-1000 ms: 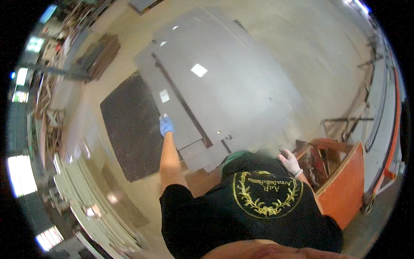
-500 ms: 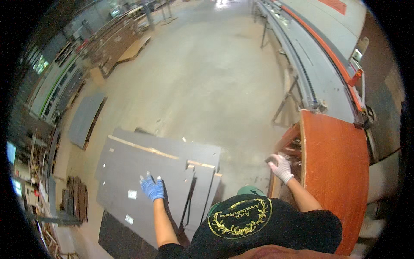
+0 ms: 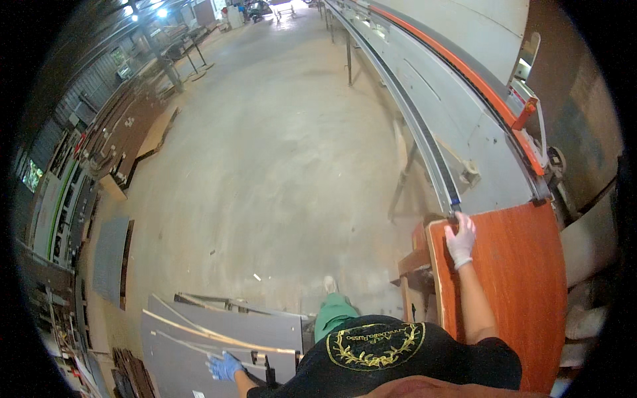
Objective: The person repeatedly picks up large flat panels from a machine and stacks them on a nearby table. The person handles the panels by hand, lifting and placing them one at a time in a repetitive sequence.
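My left hand [image 3: 224, 366], in a blue glove, is low on the left over a stack of grey panels [image 3: 219, 335]. Its fingers are apart, and they seem to rest on the top panel. My right hand [image 3: 461, 242], in a whitish glove, is at the near end of a long machine rail, above the corner of a reddish-brown wooden tabletop [image 3: 507, 272]. Its fingers are curled round a small dark object [image 3: 454, 216], whose kind I cannot make out. The panels' light edge strips [image 3: 225, 337] show along the stack.
A long grey machine bed [image 3: 431, 106] with an orange rail [image 3: 458, 56] runs away on the right. Another grey panel pile [image 3: 111, 259] lies at the left, with brown boards [image 3: 126, 142] beyond. Small scraps [image 3: 257, 277] dot the concrete floor [image 3: 265, 166].
My right hand has moved up and right, from beside the wooden tabletop to its far corner, with the dark object. The view has shifted; the panel stack and left hand appear lower.
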Available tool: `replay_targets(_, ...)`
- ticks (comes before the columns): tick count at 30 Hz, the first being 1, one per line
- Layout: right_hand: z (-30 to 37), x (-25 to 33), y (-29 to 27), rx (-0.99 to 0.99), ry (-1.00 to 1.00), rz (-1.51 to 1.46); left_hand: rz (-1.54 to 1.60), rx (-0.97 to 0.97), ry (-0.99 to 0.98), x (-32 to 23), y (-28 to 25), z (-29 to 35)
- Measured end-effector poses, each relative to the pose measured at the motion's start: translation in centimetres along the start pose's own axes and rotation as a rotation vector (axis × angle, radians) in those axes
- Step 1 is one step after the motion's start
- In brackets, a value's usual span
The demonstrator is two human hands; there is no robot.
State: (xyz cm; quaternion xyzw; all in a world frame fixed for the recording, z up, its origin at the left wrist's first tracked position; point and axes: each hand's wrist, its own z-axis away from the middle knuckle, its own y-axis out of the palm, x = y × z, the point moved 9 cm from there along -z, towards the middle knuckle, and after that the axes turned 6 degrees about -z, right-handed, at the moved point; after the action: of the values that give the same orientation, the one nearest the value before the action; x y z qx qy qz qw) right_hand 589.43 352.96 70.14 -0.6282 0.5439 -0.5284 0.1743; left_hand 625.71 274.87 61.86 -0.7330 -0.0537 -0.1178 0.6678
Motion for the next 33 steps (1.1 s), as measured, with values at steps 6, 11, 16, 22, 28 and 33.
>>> replay_targets(6, -15.0, 1.1, 7.0, 0.112, 0.19, 0.222, 0.056, 0.08, -0.1, -10.4, -7.8, 3.5)
replay_targets(11, -22.0, 2.4, 10.3, 0.144, 0.296, 0.316, 0.049, 0.19, 0.23, -32.1, -0.5, 2.7)
replay_targets(16, -28.1, 1.3, 10.4, 0.142, 0.489, 0.328, 0.343, 0.482, 1.128, -73.4, -5.9, 12.2)
replay_targets(22, -45.7, 6.4, 23.0, 0.384, 0.438, 0.283, 0.723, 0.77, 1.322, -106.5, -16.8, 21.6)
replay_targets(28, -68.4, 12.0, 31.8, 0.122, 0.22, 0.254, 0.591, 0.798, 1.425, -118.5, -18.0, 23.3)
replay_targets(33, -83.7, 24.7, 43.6, 0.086, -0.153, 0.09, 0.115, 1.012, 0.641, -108.1, 2.0, 7.7)
